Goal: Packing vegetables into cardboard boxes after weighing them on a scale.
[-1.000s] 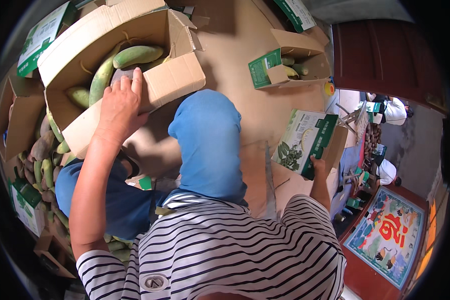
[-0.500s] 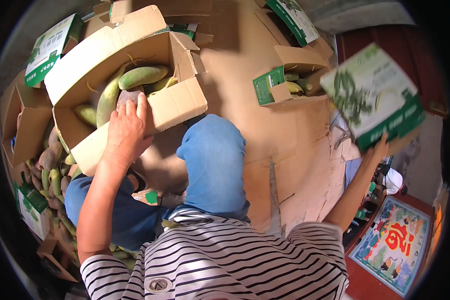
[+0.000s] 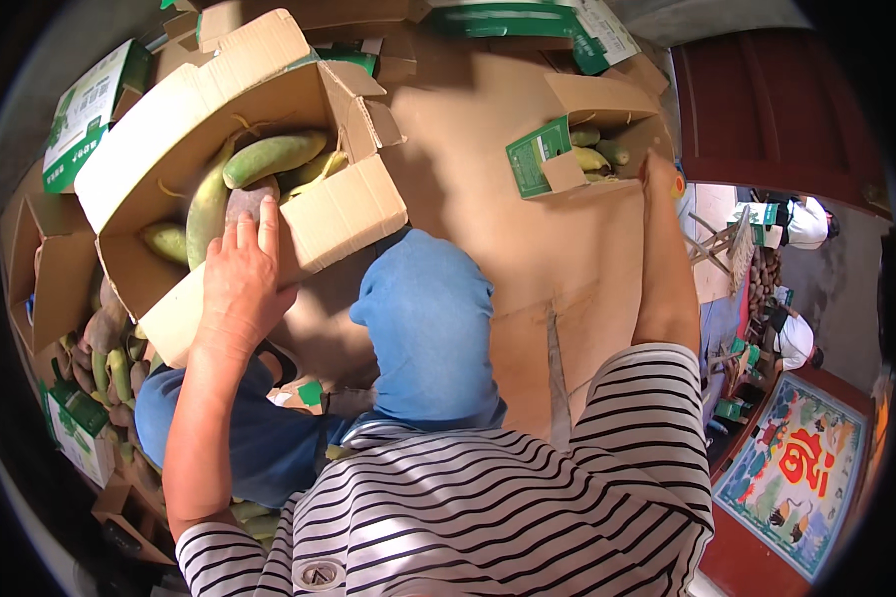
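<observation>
My left hand [image 3: 239, 274] lies over the near flap of a large open cardboard carton [image 3: 169, 114], its fingers stretched out. Their tips touch a reddish-brown sweet-potato-like root [image 3: 251, 202] inside. Around that root are a green cucumber-like vegetable [image 3: 274, 160], a long yellowish-green one [image 3: 207, 214] and a shorter one [image 3: 165, 241]. On the right, my outstretched right hand [image 3: 657, 177] is beside the near right corner of a smaller open carton [image 3: 540, 159] holding several green and yellow vegetables [image 3: 591, 157]. Its fingers cannot be made out.
A blurred green-and-white carton [image 3: 508, 20] is at the far edge, beside another printed carton [image 3: 605, 38]. Vegetables are piled [image 3: 110, 363] at left among more cartons [image 3: 82, 428]. Two people in white [image 3: 806, 223] work at right, beyond a dark red door [image 3: 757, 109] and a decorated panel [image 3: 794, 473].
The printed carton has left my right hand; a blurred one now shows at the far edge. My right hand moved left and forward to the smaller carton. My left hand stays on the large carton.
</observation>
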{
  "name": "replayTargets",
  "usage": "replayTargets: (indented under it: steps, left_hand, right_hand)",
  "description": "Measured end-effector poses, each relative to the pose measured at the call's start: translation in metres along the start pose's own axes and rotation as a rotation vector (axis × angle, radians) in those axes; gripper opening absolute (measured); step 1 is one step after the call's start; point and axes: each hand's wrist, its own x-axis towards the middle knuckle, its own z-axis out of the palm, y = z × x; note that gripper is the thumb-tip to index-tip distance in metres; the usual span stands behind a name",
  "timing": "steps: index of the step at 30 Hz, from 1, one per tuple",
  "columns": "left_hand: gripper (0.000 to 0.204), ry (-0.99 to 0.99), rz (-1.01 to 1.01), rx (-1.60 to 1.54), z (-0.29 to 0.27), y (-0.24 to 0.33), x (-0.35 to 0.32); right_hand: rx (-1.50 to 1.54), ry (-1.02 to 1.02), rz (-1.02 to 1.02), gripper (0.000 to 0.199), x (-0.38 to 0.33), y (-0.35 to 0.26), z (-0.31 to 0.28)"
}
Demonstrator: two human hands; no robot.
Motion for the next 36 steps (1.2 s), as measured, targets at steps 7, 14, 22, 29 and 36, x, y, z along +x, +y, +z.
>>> replayTargets:
  steps: [7,14,22,29,36]
  left_hand:
    - [0.103,-0.015,-0.092,0.018,-0.003,-0.009,-0.014]
    - [0.102,-0.064,-0.124,-0.046,-0.007,0.000,-0.009]
    - [0.105,-0.016,-0.124,0.006,0.002,-0.005,-0.010]
    - [0.104,-0.037,-0.098,-0.003,0.001,-0.005,-0.007]
    - [0.102,-0.038,-0.092,0.023,0.004,-0.005,-0.008]
  right_hand:
    - [0.227,-0.311,0.571,0.030,-0.116,-0.005,0.082]
    - [0.128,-0.431,0.740,0.029,-0.110,0.002,0.096]
    - [0.248,-0.364,0.766,0.015,-0.135,0.064,0.085]
    - [0.256,-0.395,0.484,0.029,-0.183,0.184,-0.016]
    - [0.136,-0.222,0.864,0.035,-0.377,0.280,-0.126]
